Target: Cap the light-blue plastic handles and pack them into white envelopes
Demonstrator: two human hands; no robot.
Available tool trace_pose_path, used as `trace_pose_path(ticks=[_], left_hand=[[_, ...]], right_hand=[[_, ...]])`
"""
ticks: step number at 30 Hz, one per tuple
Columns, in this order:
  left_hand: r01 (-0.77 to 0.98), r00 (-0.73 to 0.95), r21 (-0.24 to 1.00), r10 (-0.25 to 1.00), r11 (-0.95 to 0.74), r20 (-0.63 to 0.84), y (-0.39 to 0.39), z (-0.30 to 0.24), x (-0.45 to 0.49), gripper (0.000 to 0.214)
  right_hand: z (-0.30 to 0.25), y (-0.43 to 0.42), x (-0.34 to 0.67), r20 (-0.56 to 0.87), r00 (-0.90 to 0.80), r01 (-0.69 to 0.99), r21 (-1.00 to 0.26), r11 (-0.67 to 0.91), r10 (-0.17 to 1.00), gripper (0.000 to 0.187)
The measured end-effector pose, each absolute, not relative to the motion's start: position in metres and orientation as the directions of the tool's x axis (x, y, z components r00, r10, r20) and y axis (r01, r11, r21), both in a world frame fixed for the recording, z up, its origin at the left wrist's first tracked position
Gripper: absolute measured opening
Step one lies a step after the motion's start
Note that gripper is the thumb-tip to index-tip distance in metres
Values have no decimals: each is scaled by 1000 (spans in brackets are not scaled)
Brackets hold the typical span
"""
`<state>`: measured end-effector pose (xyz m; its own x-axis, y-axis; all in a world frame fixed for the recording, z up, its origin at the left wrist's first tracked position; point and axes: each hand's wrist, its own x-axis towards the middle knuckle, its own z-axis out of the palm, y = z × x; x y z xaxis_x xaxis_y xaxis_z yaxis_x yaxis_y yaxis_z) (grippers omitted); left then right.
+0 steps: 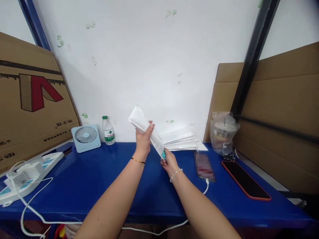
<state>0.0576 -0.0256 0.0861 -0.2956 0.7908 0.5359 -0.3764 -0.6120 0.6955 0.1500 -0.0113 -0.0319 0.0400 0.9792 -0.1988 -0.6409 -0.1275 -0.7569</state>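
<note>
My left hand (pixel 144 139) is closed around the middle of a long white paper sleeve (pixel 138 115), which slants up to the left above the table. At the sleeve's lower right end, my right hand (pixel 169 161) pinches a small teal item (pixel 163 154) at the opening. Most of that item is covered by the sleeve and my fingers, so its kind does not show. Behind my right hand, a fanned stack of white sleeves (pixel 180 139) lies against the wall.
On the blue table (pixel 99 186) stand a light blue fan (pixel 86 136), a water bottle (pixel 108 131) and a bagged drink cup (pixel 223 134). A charging phone (pixel 204 167) and a red-edged phone (pixel 246 180) lie right. A power strip (pixel 47 162) with white cables sits left. Cardboard flanks both sides.
</note>
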Motion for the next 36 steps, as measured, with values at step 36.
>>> trace_pose_path(ticks=[36], left_hand=[[449,482,751,839,-484,253,2,10,-2,68]], right_hand=[[-23,-11,176,676,117,608,-628,485,728,28]])
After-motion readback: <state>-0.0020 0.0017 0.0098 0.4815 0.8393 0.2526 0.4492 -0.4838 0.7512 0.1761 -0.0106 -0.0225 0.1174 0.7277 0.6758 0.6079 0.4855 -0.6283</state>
